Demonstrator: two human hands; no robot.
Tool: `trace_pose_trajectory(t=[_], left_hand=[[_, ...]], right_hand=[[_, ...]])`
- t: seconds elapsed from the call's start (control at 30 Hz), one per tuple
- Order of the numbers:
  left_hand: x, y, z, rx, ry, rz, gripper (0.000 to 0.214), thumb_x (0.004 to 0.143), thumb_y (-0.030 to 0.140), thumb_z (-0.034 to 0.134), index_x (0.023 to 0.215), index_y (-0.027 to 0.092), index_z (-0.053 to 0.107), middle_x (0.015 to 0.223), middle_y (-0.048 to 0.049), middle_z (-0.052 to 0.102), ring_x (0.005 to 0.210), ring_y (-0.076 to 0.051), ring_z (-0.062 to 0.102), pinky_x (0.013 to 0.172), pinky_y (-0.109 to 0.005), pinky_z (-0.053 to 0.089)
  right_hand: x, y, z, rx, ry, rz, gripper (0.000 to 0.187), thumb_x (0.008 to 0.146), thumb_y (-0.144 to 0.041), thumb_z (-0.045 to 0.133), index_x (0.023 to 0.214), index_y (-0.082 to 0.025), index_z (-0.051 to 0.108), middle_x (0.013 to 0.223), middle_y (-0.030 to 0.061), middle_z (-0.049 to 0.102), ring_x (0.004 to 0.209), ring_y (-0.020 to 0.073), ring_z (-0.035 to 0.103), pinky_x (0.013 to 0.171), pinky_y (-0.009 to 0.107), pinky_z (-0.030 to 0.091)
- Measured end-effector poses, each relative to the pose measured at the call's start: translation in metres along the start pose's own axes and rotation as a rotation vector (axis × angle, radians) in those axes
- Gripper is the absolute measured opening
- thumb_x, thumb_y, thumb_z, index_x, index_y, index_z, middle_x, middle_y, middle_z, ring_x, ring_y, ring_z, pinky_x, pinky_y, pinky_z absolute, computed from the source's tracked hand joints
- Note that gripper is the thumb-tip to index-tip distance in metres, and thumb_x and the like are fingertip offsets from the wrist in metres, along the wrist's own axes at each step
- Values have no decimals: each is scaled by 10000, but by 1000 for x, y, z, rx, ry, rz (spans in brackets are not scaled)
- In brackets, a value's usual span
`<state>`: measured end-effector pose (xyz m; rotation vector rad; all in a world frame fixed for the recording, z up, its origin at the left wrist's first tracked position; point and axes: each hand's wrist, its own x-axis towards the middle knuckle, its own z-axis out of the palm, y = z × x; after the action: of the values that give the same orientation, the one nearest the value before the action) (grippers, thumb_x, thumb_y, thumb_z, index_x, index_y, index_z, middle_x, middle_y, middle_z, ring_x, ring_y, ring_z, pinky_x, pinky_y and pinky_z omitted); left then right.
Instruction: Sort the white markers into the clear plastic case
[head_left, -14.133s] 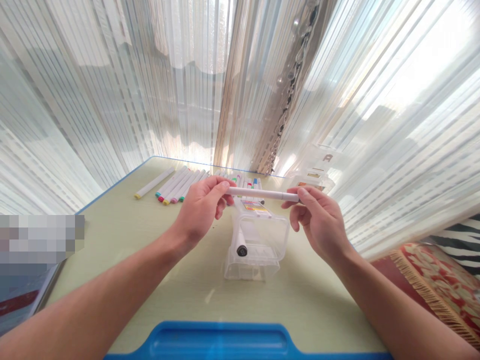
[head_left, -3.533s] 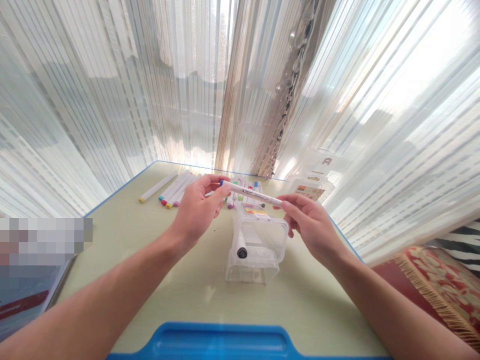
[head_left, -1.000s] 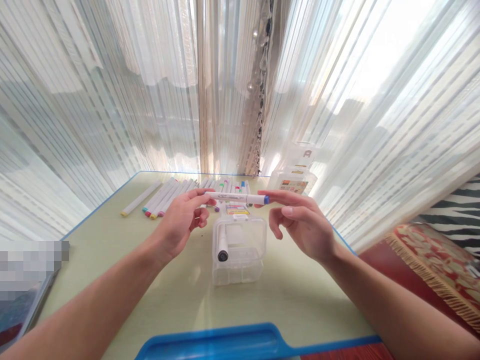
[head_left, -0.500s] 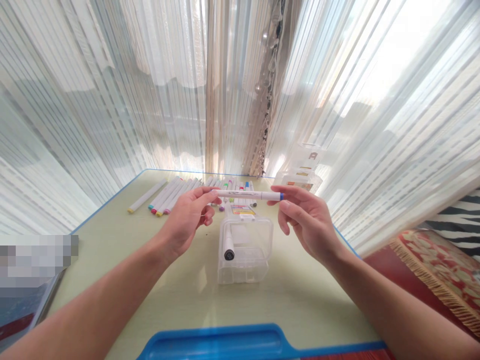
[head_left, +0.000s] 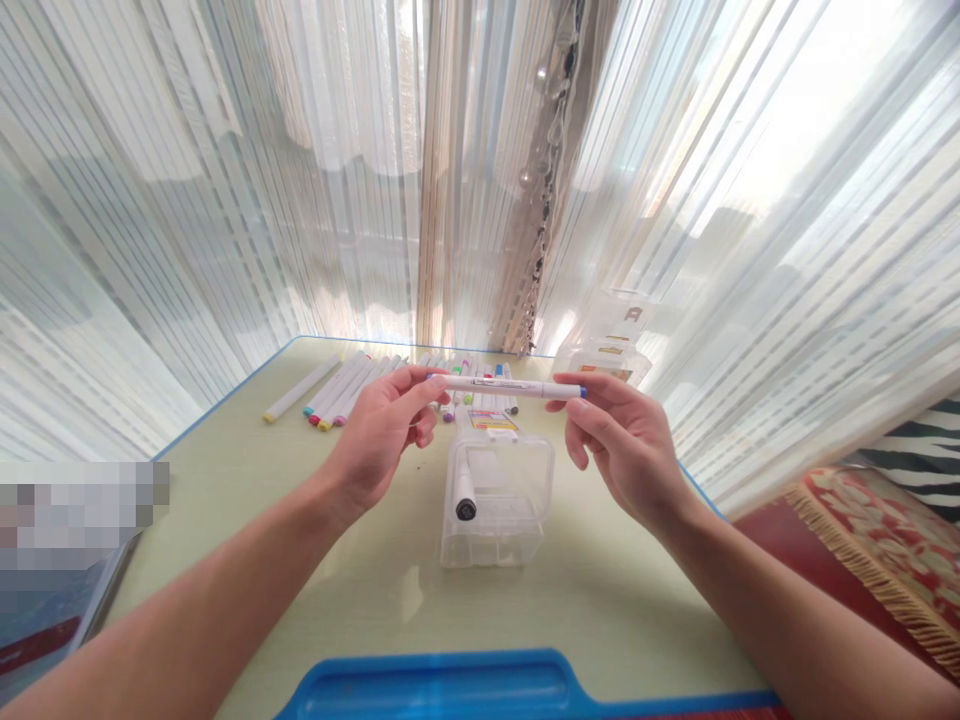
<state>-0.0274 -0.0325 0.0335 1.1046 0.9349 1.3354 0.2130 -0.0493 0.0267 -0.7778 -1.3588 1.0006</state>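
Observation:
A white marker [head_left: 510,387] with blue ends lies level in the air between my two hands. My left hand [head_left: 386,425] is closed in a pinch on its left end. At the other end, the fingers of my right hand [head_left: 619,425] are closed around the blue tip. Just below stands a clear plastic case [head_left: 499,550] on the table. Inside it, a black-ended marker [head_left: 466,508] leans along the left wall. Behind my hands, several white markers [head_left: 349,390] with coloured ends lie in a loose row.
The pale green table [head_left: 360,600] has a blue rim and a blue tray [head_left: 442,685] at its front edge. A second clear plastic container [head_left: 607,350] stands at the back right. Sheer striped curtains [head_left: 360,200] hang behind. A fringed patterned cloth [head_left: 885,540] is at the right.
Both hands still hold the blue-ended marker level over the case. The whole view has shifted slightly, so things appear a little further right. My grip looks nearly the same.

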Motion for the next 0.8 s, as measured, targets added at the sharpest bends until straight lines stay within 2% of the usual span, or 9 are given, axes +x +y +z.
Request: trace_pose_trajectory(t=[0.53,0.8], left_hand=[[1,-2,-1,35,-15,-20,225,798,259,739,974,125,696,828,-9,606,500,-33,419,455,-194,320],[0,-4,-1,22,9,-40,287,775,257,753,1027,129,705,778,14,582,495,-43,416,451,-206,330]], right_hand=[[-1,1,0,-53,-23,-26,209,889,-256,754,1095,-224,759,900,25,742,456,54,526,411,223,403],[-3,0,1,-98,-22,-40,215,875,-269,765,1084,-219,769,851,16,724,439,62,529,396,232,413]])
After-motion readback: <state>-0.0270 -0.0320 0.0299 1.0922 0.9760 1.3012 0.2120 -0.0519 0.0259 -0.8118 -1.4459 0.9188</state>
